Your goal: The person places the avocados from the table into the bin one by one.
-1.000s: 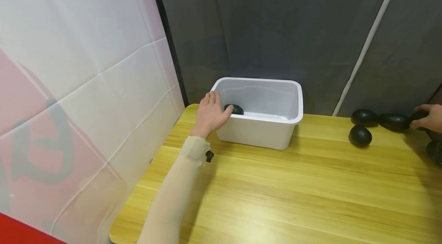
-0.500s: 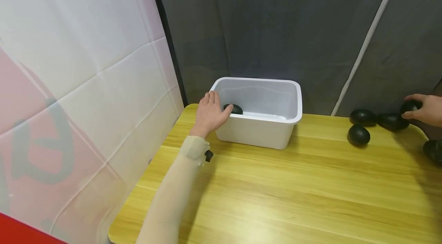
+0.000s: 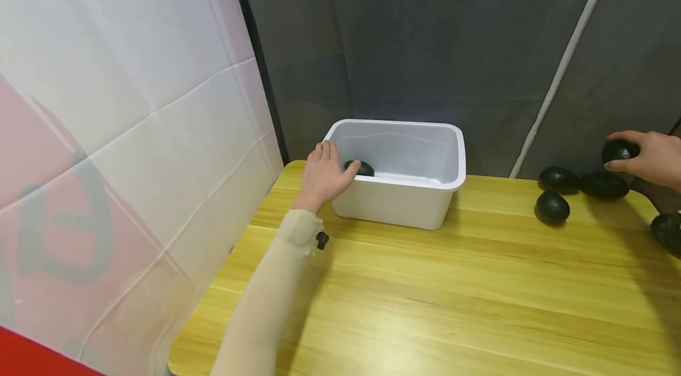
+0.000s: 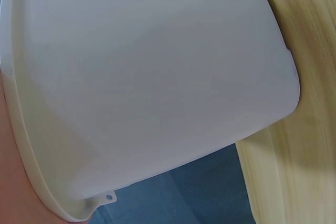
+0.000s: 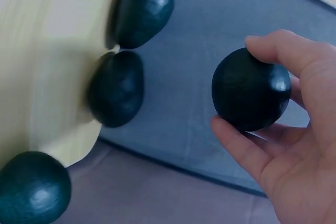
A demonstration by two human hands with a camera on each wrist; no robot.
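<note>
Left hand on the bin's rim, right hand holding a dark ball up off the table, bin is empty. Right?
Not quite: the bin is not empty. The head view shows one dark ball inside it, near the left hand on the rim. The rest holds: the right hand holds a ball clear of the table, as the right wrist view shows.

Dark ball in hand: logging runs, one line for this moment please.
right hand holds dark ball | left hand rests on white tub

Smooth white plastic tub [image 3: 420, 201]; light wood-grain table [image 3: 452, 293]; dark, slightly glossy ball [image 5: 251, 88]; grey cloth backdrop [image 3: 425, 39].
</note>
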